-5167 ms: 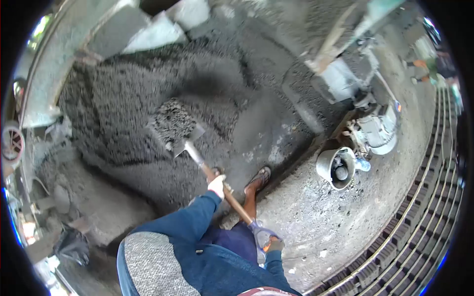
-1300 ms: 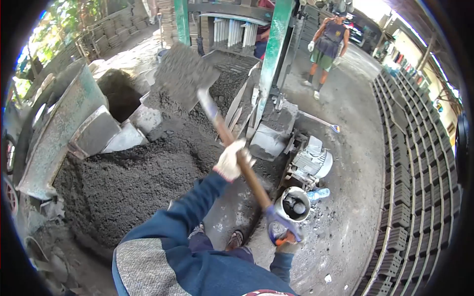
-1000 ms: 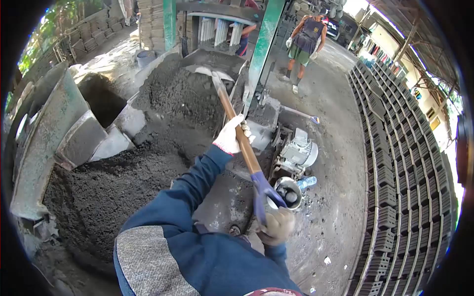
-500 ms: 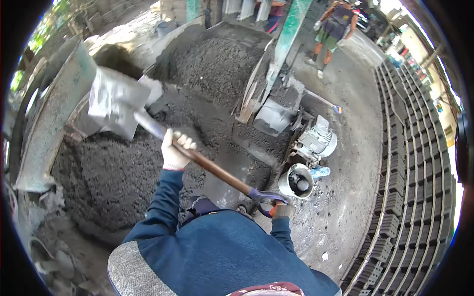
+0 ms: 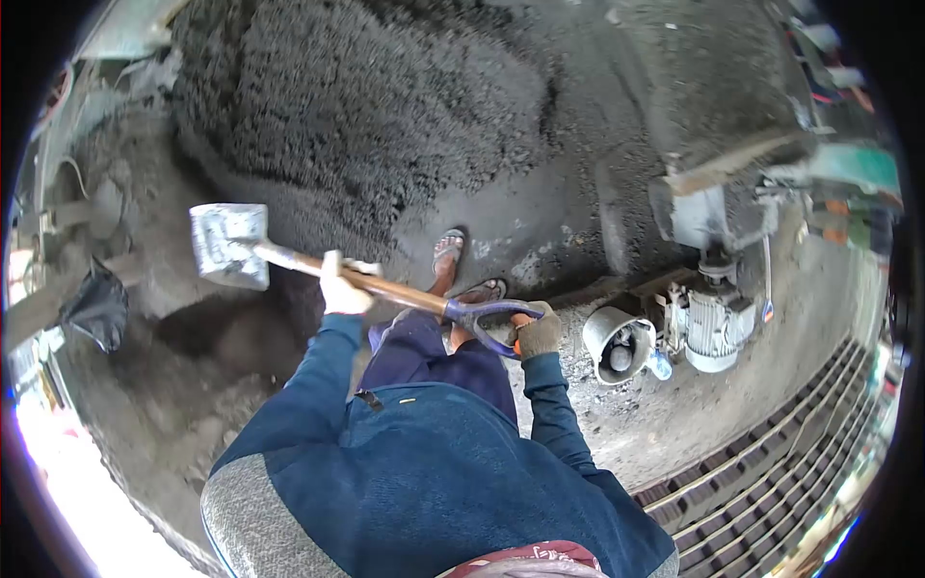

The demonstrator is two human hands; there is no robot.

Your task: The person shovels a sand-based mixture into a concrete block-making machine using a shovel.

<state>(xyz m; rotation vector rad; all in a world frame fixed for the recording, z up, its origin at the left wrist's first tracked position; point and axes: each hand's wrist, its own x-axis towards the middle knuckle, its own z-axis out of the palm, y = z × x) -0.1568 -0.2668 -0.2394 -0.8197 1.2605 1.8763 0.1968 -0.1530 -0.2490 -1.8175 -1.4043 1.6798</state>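
Note:
A shovel (image 5: 409, 294) lies across the front of my body, its flat metal blade (image 5: 229, 246) out to the left over a dark hollow. My left hand (image 5: 344, 286), in a pale glove, is closed around the wooden shaft. At the other end my right hand (image 5: 538, 332), in a grey-brown glove with orange showing at the fingers, grips the D-shaped purple handle. No load shows on the blade. Beyond the shaft spreads a heap of dark, grainy material (image 5: 376, 106), and my sandalled feet (image 5: 449, 249) stand at its near edge.
A bucket (image 5: 602, 332) with dark contents stands right of my right hand. Close by are a clear bottle (image 5: 660, 364) and a grey motor (image 5: 713, 328). Racks of dark blocks (image 5: 771, 482) line the lower right. A black plastic bag (image 5: 96, 306) hangs at the left.
My view has tilted down and turned left. The shovel has gone from raised, pointing up-left, to nearly level across my body, its blade nearer. Both hands keep their holds.

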